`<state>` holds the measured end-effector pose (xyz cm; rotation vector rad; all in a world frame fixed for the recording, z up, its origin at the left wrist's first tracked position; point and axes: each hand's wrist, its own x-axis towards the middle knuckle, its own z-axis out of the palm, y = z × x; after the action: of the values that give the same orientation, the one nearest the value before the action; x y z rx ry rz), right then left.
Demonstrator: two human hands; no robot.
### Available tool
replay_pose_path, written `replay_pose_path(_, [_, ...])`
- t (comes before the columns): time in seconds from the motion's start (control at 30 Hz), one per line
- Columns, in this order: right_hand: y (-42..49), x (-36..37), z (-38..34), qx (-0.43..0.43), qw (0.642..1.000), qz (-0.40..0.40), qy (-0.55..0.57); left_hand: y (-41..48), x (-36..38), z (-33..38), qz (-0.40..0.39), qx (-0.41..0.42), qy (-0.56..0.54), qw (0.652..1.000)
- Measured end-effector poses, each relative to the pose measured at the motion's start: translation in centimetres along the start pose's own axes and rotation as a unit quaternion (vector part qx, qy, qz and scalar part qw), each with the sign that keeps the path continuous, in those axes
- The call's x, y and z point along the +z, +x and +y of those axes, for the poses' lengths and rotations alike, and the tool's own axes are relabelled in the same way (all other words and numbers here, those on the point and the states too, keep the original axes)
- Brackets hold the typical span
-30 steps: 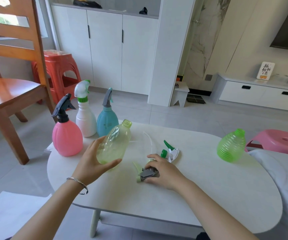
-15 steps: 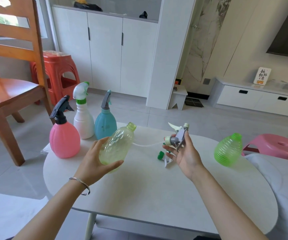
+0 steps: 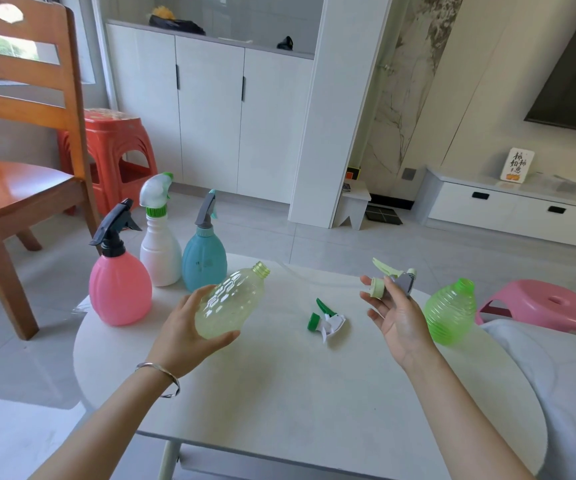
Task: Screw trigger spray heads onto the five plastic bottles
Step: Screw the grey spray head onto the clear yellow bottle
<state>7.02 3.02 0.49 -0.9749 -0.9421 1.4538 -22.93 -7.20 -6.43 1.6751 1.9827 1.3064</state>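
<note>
Table point(image 3: 279, 393): white, smooth, rounded oval top under both hands.
Room: pale glossy floor tiles; flat white cabinet doors beyond the hands; wooden chair point(image 3: 20, 161) and red plastic stool point(image 3: 120, 147) off to the left; pink stool point(image 3: 549, 306) to the right.
Left hand point(image 3: 182, 334): wrapped around the base of the clear yellow-green bottle point(image 3: 231, 306), held tilted above the table, its open threaded neck pointing up and right; embossed, see-through plastic.
Right hand point(image 3: 400, 320): palm up, fingers pinching a pale green and grey trigger head point(image 3: 392, 280), with a thin clear tube trailing left.
Between the hands: green and white trigger head point(image 3: 326, 318) lying on the table.
Just right of the right hand: ribbed green bottle point(image 3: 451, 311), round, uncapped.
Beyond the left hand: pink bottle point(image 3: 120, 289), white bottle point(image 3: 160, 251) and teal bottle point(image 3: 204, 265), each wearing a trigger head.
</note>
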Motion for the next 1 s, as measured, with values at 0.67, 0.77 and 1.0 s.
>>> replay_pose_path(0.67, [0.6,-1.3,-0.8,-0.019,0.998,-0.005,-0.059,0.2,-0.7,0.5,-0.012,0.037,0.089,0.995])
replay_pose_path(0.77, [0.7,-1.6,-0.9,-0.015,0.998,-0.012,-0.063,0.2,-0.7,0.8,-0.024,0.075,0.125,0.989])
replay_pose_path(1.0, [-0.4,0.7,0.2,-0.011,0.985,-0.100,-0.140,0.0,0.6,1.6,-0.065,0.122,0.095,0.986])
